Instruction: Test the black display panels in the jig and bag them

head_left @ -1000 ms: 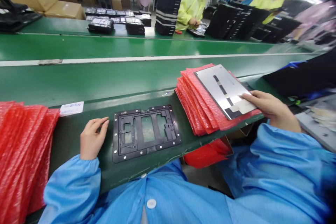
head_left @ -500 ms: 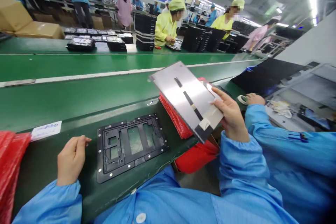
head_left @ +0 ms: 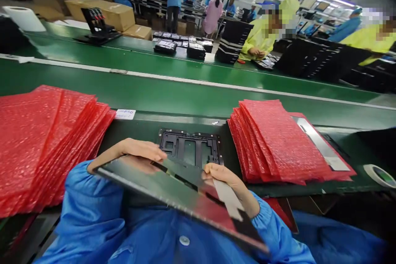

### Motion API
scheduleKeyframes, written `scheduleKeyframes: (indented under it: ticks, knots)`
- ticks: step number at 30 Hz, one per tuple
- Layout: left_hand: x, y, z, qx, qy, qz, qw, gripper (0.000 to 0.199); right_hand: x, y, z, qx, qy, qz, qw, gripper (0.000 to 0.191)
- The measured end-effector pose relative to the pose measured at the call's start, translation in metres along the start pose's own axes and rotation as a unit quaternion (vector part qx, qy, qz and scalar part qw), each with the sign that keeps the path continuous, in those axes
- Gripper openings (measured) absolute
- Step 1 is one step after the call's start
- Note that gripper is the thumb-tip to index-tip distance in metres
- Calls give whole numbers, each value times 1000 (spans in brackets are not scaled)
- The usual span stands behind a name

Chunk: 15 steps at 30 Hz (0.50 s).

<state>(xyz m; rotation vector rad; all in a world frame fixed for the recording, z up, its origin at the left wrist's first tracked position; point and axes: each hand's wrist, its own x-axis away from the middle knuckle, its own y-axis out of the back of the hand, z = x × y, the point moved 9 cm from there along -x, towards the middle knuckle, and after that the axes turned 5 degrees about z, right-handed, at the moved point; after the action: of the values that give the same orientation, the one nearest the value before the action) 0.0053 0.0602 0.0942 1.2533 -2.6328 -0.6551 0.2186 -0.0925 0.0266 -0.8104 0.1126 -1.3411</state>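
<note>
A glossy display panel [head_left: 182, 196] gripped in both hands at the near edge of the bench [head_left: 173, 121]

The panel is held tilted just off the near side of the bench, above the person's blue smock [head_left: 154, 231], with its far corner raised and its lower right corner dipped toward the lap. Its long far edge is gripped by the left hand [head_left: 139, 150], while the right hand [head_left: 225, 177] is closed on the panel further along, beside a pale tab [head_left: 229, 200] on its face. Both hands are occupied by the panel, and neither is spread wide. A reflection of the left hand is seen in the glossy surface. Just beyond the panel, a black perforated jig [head_left: 190, 148] is laid flat on the bench, nearly touching the left hand's fingers [head_left: 154, 154]. To the left, a tall stack of red bubble bags [head_left: 52, 140] is piled, with a white label [head_left: 125, 114] beside it. To the right, a second stack of red bubble bags [head_left: 278, 140] is set, with a silver panel [head_left: 321, 142] showing at its far right side. A roll of tape [head_left: 379, 175] is lying further right. Co-workers in yellow-green smocks [head_left: 258, 37] are seen at a far bench
</note>
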Motion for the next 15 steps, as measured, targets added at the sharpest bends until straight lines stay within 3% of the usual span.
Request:
scheduleKeyframes:
  ticks: [2,5,7,9,12,15]
  knots:
    - [-4,-7,4,84,-6,41,996,37,-3,-6,-3,-29,-17,52,998,55]
    - [-9,1,30,192,82,-42,977,34,0,-19,-7,-7,-60,162,985,97]
    - [-9,-8,45,276,150,-55,948,39,1,-18,-7,41,-53,188,980,108]
    - [-8,-24,52,334,195,-26,922,42,-5,-4,-3,93,-2,138,986,107]
    - [-9,-39,56,360,218,-5,907,42,-12,27,9,162,94,-26,982,93]
    - [-11,-46,61,356,223,3,908,42,-6,48,31,252,212,-197,924,64]
